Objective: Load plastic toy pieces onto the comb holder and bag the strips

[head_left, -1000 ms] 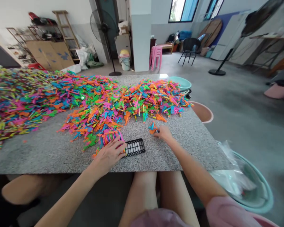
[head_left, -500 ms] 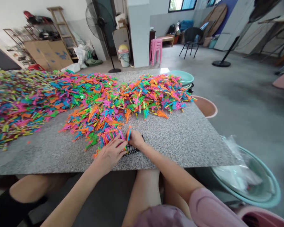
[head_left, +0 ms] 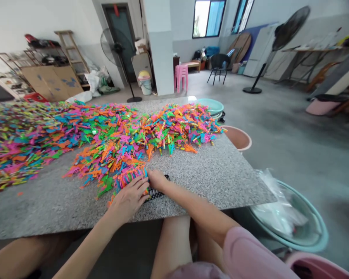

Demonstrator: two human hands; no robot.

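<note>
My left hand [head_left: 128, 198] lies with its fingers stretched out across a packed row of small plastic toys [head_left: 128, 177] in pink, blue and orange, which look gun-shaped. The row stands in a black mesh basket [head_left: 156, 193] near the table's front edge; the basket's right part shows bare mesh. At the right end of the row, my right hand [head_left: 157, 181] has its fingers closed around a blue toy piece [head_left: 145, 173], mostly hidden by the fingers. Right behind the basket spreads a large loose heap of the same bright toys [head_left: 116, 133].
The speckled stone table [head_left: 209, 174] ends at the right. Past that edge stand a teal tub [head_left: 320, 240] holding clear plastic bags, a pink basin [head_left: 246, 145] and a teal basin [head_left: 218, 104]. Another person's knee [head_left: 14, 254] is under the table at left.
My right hand has lowered the blue toy piece against the end of the row. My left hand stays on the row. The camera view has turned right and tilted up slightly.
</note>
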